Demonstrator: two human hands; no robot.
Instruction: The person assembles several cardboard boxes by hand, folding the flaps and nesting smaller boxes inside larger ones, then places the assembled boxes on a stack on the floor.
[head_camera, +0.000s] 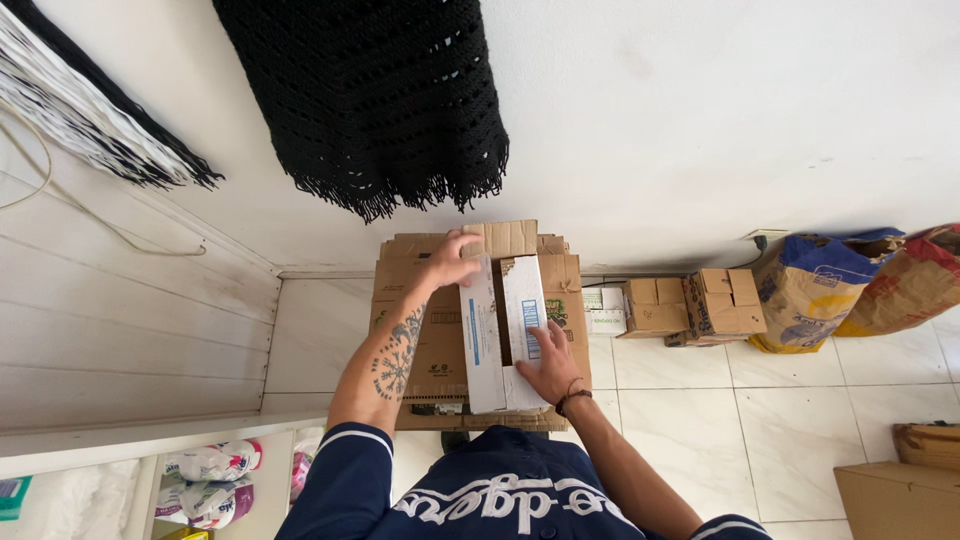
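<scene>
The white carton (503, 335) lies on top of a stack of flattened brown cardboard (440, 345), its flaps parted. The left hand (452, 260) curls its fingers over the carton's far end, gripping the raised brown flap there; the right hand (549, 362) presses flat, fingers spread, on the near right flap. The stack looks uneven, so a hard push could likely slide the carton off toward the tiled floor (760, 410).

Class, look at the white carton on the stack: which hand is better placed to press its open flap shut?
Probably right: the right hand lies flat on the white carton beside the gap; the left hand grips its far end.
</scene>
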